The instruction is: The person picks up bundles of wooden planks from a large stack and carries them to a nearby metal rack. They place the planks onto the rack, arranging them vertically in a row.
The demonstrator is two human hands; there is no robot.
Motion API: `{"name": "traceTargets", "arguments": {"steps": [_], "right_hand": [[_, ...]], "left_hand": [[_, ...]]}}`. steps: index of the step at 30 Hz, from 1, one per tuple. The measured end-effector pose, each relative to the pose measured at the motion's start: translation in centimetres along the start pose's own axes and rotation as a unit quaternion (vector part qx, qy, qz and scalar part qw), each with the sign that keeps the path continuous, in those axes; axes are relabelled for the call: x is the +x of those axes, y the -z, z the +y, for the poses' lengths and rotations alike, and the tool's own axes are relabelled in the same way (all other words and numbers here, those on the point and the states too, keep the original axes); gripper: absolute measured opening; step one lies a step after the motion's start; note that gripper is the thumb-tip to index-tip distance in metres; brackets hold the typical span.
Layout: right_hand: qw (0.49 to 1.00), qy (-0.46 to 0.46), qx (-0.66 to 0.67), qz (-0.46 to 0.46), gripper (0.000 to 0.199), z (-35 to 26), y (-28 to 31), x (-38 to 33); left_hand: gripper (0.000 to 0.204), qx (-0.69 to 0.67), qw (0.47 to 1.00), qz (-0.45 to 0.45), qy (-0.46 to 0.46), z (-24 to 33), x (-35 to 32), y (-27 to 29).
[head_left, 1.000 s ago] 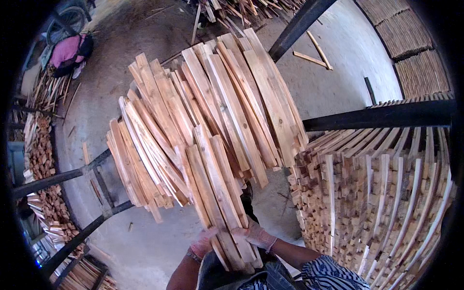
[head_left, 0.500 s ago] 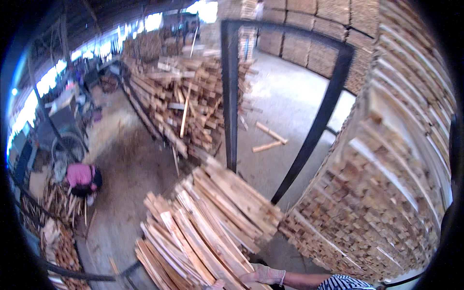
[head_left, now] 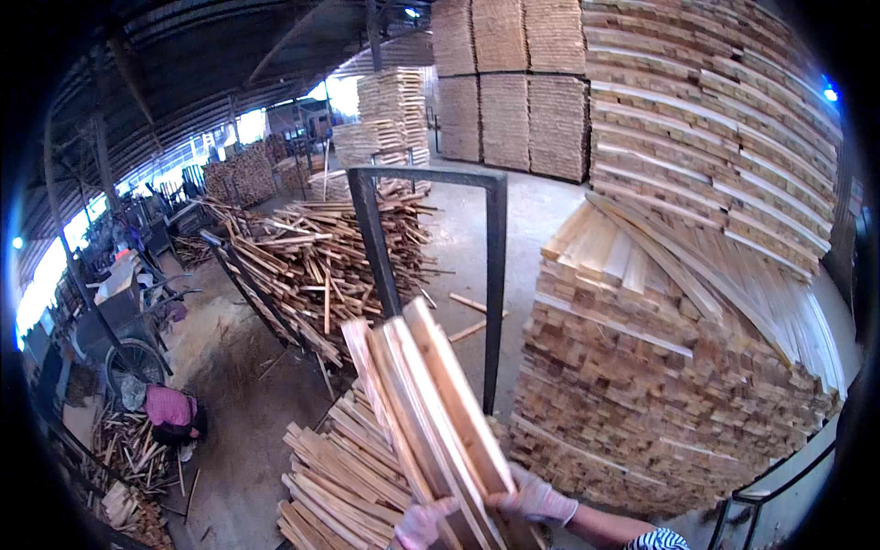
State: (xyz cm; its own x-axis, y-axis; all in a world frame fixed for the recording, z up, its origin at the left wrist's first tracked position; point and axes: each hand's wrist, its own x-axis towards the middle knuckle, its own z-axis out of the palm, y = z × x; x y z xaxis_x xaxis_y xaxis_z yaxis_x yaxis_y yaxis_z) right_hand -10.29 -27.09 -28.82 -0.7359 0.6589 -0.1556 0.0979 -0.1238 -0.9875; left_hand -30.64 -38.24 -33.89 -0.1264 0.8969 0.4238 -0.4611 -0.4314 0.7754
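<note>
A bundle of several long wooden boards [head_left: 449, 431] is lifted in front of me, tilted, with its far ends raised. My right hand [head_left: 533, 498], in a pale glove, grips the bundle's right side near the lower end. On the left side, my left hand [head_left: 423, 522], also gloved, is closed round the boards' edge; part of it is cut off by the lower rim. Below and to the left of the bundle lies a stack of loose boards [head_left: 348, 467].
A black metal frame [head_left: 498, 293] stands upright just beyond the boards. To the right rises a tall stack of planks [head_left: 623, 403]. A scattered wood heap [head_left: 302, 266] lies farther off. At left, a person in pink [head_left: 170, 406] bends over sticks near a wheeled cart [head_left: 136, 362].
Several boards have come up off the stack in both my hands. My view has turned upward and to the right, showing more of the tall plank stack.
</note>
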Motion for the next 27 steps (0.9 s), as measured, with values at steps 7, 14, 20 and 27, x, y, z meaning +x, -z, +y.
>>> {"name": "traceTargets", "arguments": {"steps": [7,14,20,27], "right_hand": [[0.986,0.143,-0.009,0.084,0.081,-4.8,5.4,-7.2],[0.911,0.368,-0.105,0.153,0.083,-12.8,15.4,-15.4],[0.82,0.443,-0.221,0.287,0.069,-27.4,22.3,-23.3],[0.679,0.416,-0.397,0.457,0.069,-41.6,34.7,-27.9]], "left_hand": [[0.044,0.022,0.957,0.162,0.239,-0.1,3.3,-10.0],[0.031,0.105,0.983,0.117,0.098,0.7,11.7,-23.9],[0.048,0.385,0.885,-0.095,-0.244,6.3,23.4,-35.6],[0.046,-0.038,0.967,-0.253,-0.012,8.9,41.6,-53.7]]}}
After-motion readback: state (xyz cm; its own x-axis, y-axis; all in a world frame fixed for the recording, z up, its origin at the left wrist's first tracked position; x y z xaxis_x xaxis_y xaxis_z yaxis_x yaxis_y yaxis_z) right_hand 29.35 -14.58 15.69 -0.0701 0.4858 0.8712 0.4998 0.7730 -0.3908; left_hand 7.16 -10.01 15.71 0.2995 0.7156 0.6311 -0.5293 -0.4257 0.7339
